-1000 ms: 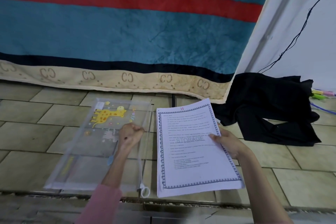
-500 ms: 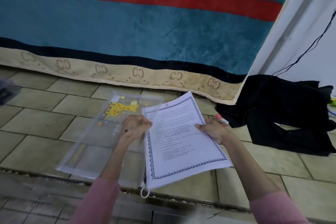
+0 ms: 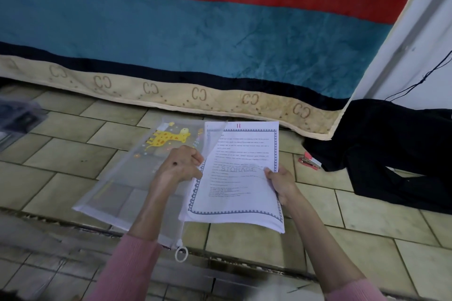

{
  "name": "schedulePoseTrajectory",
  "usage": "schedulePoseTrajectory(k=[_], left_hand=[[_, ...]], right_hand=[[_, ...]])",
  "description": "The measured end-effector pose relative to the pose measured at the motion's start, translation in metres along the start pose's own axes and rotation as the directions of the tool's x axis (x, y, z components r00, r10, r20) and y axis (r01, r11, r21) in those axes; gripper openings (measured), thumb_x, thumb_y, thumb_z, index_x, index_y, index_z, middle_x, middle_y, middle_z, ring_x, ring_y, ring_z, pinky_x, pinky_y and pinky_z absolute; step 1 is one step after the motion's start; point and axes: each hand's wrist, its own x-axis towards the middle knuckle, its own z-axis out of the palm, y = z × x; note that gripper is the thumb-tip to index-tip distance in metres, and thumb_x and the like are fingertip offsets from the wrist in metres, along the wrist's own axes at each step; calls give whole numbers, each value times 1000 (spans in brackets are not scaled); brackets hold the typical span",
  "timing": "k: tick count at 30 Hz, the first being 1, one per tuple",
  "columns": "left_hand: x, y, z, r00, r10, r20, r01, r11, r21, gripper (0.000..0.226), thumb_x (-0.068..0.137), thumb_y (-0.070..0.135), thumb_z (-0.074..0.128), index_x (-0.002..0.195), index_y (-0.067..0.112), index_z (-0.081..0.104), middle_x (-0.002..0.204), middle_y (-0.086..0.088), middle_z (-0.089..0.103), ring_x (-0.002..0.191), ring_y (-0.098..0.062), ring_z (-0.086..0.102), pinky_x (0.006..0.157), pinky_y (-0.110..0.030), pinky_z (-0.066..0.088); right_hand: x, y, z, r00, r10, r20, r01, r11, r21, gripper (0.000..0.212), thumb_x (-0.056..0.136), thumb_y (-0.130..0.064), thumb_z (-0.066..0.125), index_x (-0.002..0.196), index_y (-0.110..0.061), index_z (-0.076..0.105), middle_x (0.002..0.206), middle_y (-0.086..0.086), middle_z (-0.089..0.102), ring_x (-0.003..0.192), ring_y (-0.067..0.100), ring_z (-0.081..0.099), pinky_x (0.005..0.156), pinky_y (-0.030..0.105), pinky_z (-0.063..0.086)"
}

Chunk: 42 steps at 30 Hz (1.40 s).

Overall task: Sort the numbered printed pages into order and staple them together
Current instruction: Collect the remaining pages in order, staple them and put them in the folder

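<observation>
A stack of printed pages with a blue patterned border, a red "11" at the top and a "STORAGE" watermark is held above the tiled floor. My right hand grips its right edge. My left hand is closed on the open edge of a translucent zip pouch printed with a yellow giraffe, and the pouch's flap overlaps the pages' upper left corner. A small red stapler lies on the floor to the right of the pages.
A teal blanket with a red stripe and beige "CC" border hangs behind. A black cloth lies at the right by a white wall with a thin black wire. A dark blurred object sits at the far left.
The pages were lifted from the floor and swung left against the pouch opening. My left hand went from a fist on the pouch to pinching its open edge. The stapler came into view.
</observation>
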Motion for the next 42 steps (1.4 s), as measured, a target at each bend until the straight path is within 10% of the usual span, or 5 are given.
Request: schedulePoseTrajectory(k=[6, 23, 33, 42], left_hand=[[2, 6, -10, 996, -15, 83, 23, 995, -94, 30, 71, -4, 68, 97, 11, 66, 88, 0, 62, 79, -14, 61, 57, -19, 52], [12, 2, -38, 953, -35, 302, 66, 993, -93, 32, 80, -6, 56, 100, 18, 64, 89, 4, 63, 75, -5, 60, 56, -13, 53], [14, 19, -10, 991, -57, 122, 37, 987, 159, 26, 74, 0, 69, 95, 13, 63, 97, -3, 64, 82, -24, 69, 75, -31, 58], [16, 13, 10, 997, -18, 70, -2, 964, 266, 32, 72, -2, 65, 102, 8, 60, 113, -6, 57, 65, -21, 62, 62, -27, 52]], right_hand=[[-8, 3, 6, 991, -115, -75, 110, 991, -74, 18, 96, -7, 48, 108, -17, 57, 106, 6, 65, 90, 22, 63, 79, 33, 53], [-18, 10, 5, 950, -307, -57, 281, 920, -275, 23, 95, -6, 47, 114, -10, 59, 106, 3, 65, 99, 21, 61, 89, 33, 50], [-24, 1, 12, 935, -354, -36, 328, 898, -294, 25, 93, -4, 47, 108, -16, 63, 104, -3, 66, 99, 18, 63, 88, 31, 49], [-34, -14, 15, 968, -251, -2, 250, 965, -85, 22, 95, -2, 46, 106, -15, 60, 107, 6, 68, 95, 23, 66, 86, 38, 54]])
